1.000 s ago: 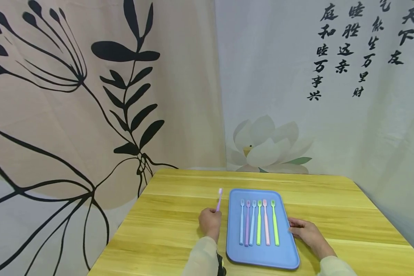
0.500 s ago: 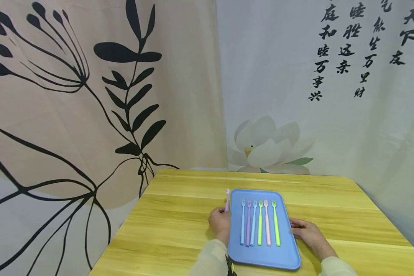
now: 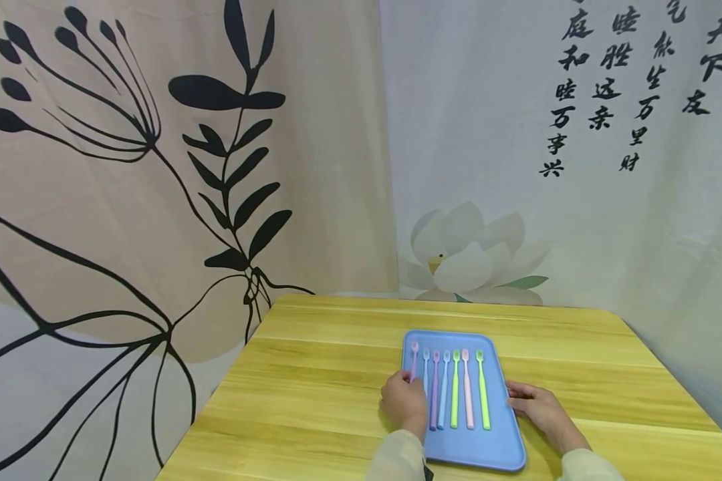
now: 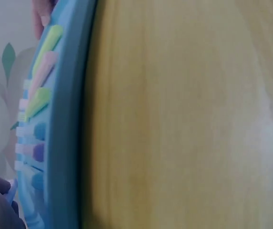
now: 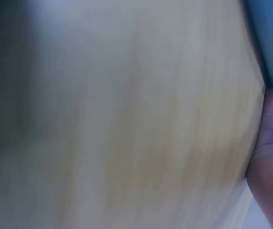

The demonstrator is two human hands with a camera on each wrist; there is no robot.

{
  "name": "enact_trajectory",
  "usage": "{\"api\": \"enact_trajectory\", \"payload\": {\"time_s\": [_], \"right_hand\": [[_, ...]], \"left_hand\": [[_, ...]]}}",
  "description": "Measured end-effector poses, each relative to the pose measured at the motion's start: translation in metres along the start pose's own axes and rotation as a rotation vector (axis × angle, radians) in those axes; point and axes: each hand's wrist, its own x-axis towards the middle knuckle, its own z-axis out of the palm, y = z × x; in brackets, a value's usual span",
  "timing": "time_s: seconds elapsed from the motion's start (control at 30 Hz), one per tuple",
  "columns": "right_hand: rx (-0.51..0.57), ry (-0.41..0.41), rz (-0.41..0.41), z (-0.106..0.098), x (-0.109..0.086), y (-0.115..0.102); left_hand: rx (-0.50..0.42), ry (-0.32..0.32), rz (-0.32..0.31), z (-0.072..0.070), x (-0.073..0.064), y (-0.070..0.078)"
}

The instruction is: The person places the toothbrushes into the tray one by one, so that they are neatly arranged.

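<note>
My left hand [image 3: 404,404] pinches a lilac-pink toothbrush [image 3: 414,361] by its handle over the left side of a blue tray [image 3: 475,454]. Its head points away from me, and the hand covers the lower handle. To its right, a row of toothbrushes lies side by side: light blue [image 3: 426,371], purple [image 3: 436,394], light blue [image 3: 444,394], green [image 3: 454,394], pink [image 3: 468,394] and green [image 3: 483,394]. At the tray's right edge, my right hand [image 3: 538,407] holds the rim between thumb and fingers, as the right wrist view shows.
The tray lies on a yellow wood-grain table [image 3: 301,374], whose bare surface extends to both sides. Behind it hangs a cloth backdrop [image 3: 325,167] printed with plants, a lotus and writing.
My left hand has moved right with the lilac-pink toothbrush, from beside the tray to over its left side, and lower in the view. The right hand has stayed at the tray's edge.
</note>
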Motion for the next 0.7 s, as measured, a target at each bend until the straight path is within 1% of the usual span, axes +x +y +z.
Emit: {"api": "enact_trajectory", "payload": {"time_s": [0.13, 0.23, 0.37, 0.6, 0.7], "right_hand": [[0.006, 0.007, -0.004, 0.0, -0.001, 0.0], [0.001, 0.009, -0.005, 0.0, -0.001, -0.002], [-0.006, 0.006, 0.001, 0.001, -0.001, -0.005], [-0.01, 0.006, 0.003, 0.001, -0.002, -0.005], [-0.012, 0.006, 0.004, 0.001, -0.002, -0.004]], "left_hand": [[0.072, 0.054, 0.043, 0.009, 0.0, -0.006], [0.115, 0.071, 0.06, 0.014, 0.0, -0.009], [0.165, 0.069, 0.06, 0.016, 0.0, -0.009], [0.236, 0.069, 0.067, 0.015, 0.001, -0.007], [0.248, 0.069, 0.072, 0.013, 0.0, -0.007]]}}
